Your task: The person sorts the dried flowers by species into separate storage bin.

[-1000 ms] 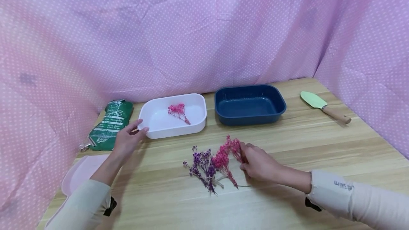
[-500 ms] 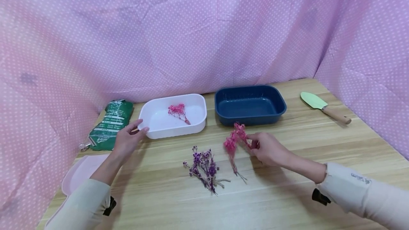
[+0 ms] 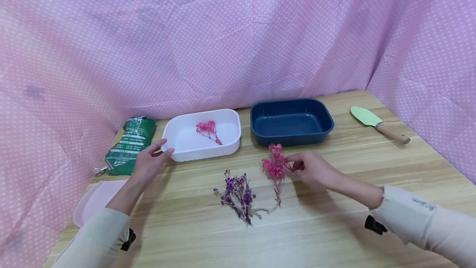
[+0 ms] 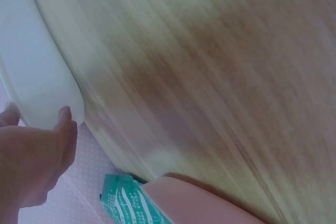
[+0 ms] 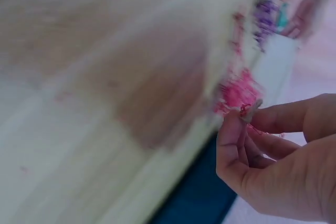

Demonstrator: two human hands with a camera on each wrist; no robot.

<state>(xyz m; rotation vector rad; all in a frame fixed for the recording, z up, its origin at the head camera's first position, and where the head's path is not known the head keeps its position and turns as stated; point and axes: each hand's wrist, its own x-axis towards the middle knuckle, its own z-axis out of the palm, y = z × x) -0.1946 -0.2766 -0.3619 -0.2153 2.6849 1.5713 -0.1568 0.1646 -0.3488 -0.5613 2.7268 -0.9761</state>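
Note:
My left hand [image 3: 148, 158] holds the near left corner of a white rectangular tub [image 3: 204, 152], thumb at the front wall and fingers at the end. Inside that tub lies a small sprig of pink dried flowers [image 3: 206, 128]. Between thumb and fingers, my right hand [image 3: 314, 171] pinches pink dried flowers [image 3: 274, 169] over the middle of the table; two heads show, one hanging with its stems downward. In the right wrist view a pale stem end [image 5: 253, 111] pokes out at the fingertips. A bunch of purple dried flowers [image 3: 238, 191] lies left of this hand.
A dark blue tub [image 3: 291, 139] stands right of the white one. A green trowel [image 3: 379, 125] with a wooden handle lies at the far right. On the left are a green printed bag [image 3: 128, 146] and a pale pink flat piece [image 3: 98, 199]. Pink dotted cloth [image 3: 238, 40] hangs behind.
My right hand has moved right and slightly away from me, lifting the pink flowers off the purple bunch. Their hanging stems have swung. The left hand stays at the white tub.

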